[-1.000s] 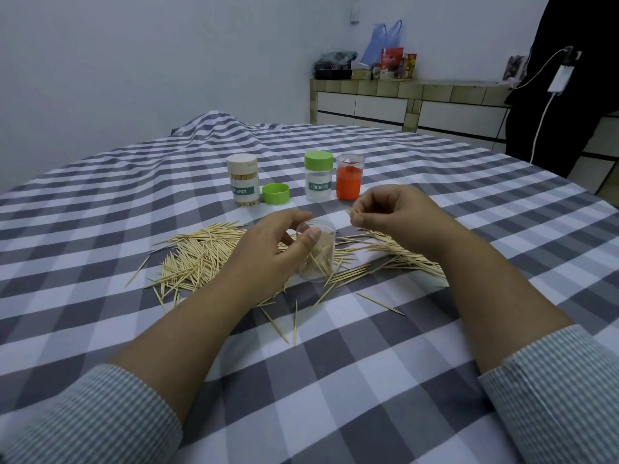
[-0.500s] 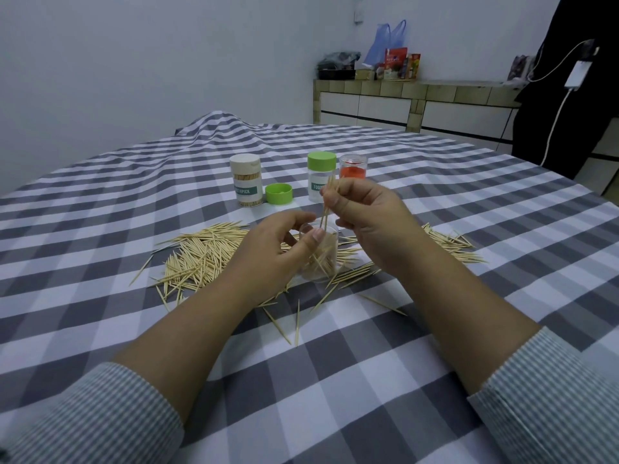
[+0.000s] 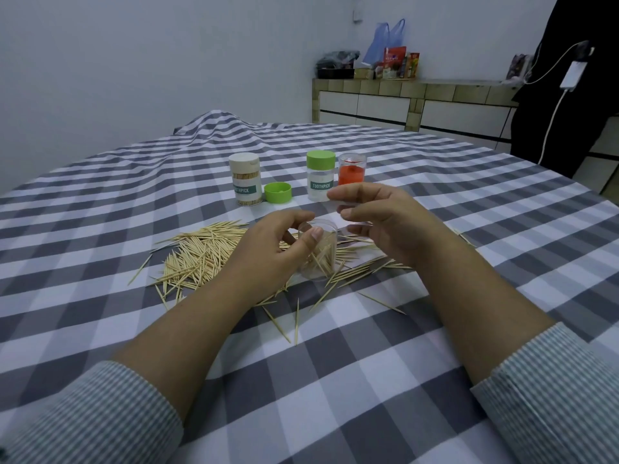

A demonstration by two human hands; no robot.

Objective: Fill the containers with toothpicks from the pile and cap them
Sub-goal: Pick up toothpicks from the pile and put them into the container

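Observation:
My left hand grips a clear plastic container standing upright on the checked cloth, with several toothpicks leaning inside it. Just to its right and slightly above its rim hovers my right hand, fingers loosely curved and nothing visible between them. A pile of toothpicks lies to the left of the container, and more are scattered in front and to the right. Behind stand a white-capped container full of toothpicks, a loose green cap, a green-capped container and a clear container with orange contents.
The table is covered by a grey and white checked cloth. A tiled counter with bags and boxes runs along the back wall. A dark garment and a white charger cable hang at the far right.
My right hand brought a pinch of toothpicks from the right side over the container, and now it holds none. It has lifted slightly, fingers spread; the left hand kept its grip.

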